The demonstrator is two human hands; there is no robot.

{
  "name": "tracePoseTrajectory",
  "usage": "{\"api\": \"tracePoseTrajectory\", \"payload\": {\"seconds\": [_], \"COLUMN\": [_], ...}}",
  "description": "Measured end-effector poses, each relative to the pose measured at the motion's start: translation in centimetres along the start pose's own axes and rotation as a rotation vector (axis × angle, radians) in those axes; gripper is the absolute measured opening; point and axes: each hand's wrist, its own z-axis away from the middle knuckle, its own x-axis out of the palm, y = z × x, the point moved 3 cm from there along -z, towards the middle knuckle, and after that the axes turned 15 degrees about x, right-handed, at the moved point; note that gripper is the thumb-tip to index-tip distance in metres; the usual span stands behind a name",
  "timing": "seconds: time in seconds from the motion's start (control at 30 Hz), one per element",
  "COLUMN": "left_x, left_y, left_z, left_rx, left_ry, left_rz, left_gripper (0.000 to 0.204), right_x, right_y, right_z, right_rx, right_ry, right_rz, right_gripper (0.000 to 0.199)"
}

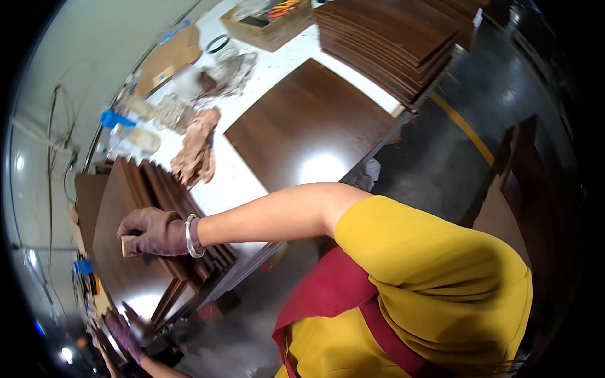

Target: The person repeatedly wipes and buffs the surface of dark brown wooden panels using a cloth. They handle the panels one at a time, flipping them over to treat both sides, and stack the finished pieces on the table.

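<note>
My right hand (154, 233), in a stained purple glove with a silver bangle at the wrist, reaches across to the left. Its fingers are closed on a small tan pad (129, 246), pressed against the face of a glossy dark brown wooden panel (110, 233). That panel stands tilted at the front of a row of similar panels (173, 195). Near the panel's lower end is my left hand (121, 332), also in a purple glove. Its fingers are small and blurred, so whether they grip the panel's edge is unclear.
Another brown panel (309, 126) lies flat on the white table (239, 183). A stack of panels (384, 44) stands at the far right. A crumpled pinkish cloth (198, 145), bottles (138, 137) and a tool box (268, 31) sit along the back. A yellow line (463, 126) crosses the dark floor.
</note>
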Motion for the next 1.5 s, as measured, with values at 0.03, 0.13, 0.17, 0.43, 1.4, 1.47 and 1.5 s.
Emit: {"api": "tracePoseTrajectory", "payload": {"seconds": [0.03, 0.13, 0.17, 0.43, 1.4, 1.47, 1.5], "left_x": [-4.5, -9.4, -9.2, 13.9, 27.2, 27.6, 27.5], "left_y": [6.2, 24.7, 30.6, 54.1, 64.5, 64.6, 64.9], "left_z": [1.0, 2.9, 3.5, 4.7, -9.7, -9.4, -9.6], "left_rx": [-0.007, 0.075, 0.102, 0.552, 0.816, 0.813, 0.827], "left_ry": [0.130, 0.324, 0.172, -0.419, -0.295, -0.212, -0.289], "left_rz": [-0.076, 0.651, 0.345, 1.001, 0.417, 0.402, 0.329], "left_gripper": [0.054, 0.058, 0.082, 0.034, 0.052, 0.055, 0.057], "right_x": [-1.4, -11.8, -17.4, -35.2, -34.9, -34.6, -34.9], "right_y": [-0.6, 0.6, -1.8, -5.8, 2.5, 5.0, 6.2], "right_z": [1.0, 4.6, 9.4, 28.3, -4.5, -7.8, -9.0], "right_rx": [-0.041, -0.242, -0.242, 0.209, 0.432, 0.469, 0.401], "right_ry": [0.031, 0.225, 0.208, 0.798, 0.155, 0.202, 0.189], "right_rz": [-0.043, 0.225, 0.156, 0.284, 1.110, 1.243, 1.282], "right_gripper": [0.028, 0.028, 0.034, 0.034, 0.032, 0.030, 0.029]}}
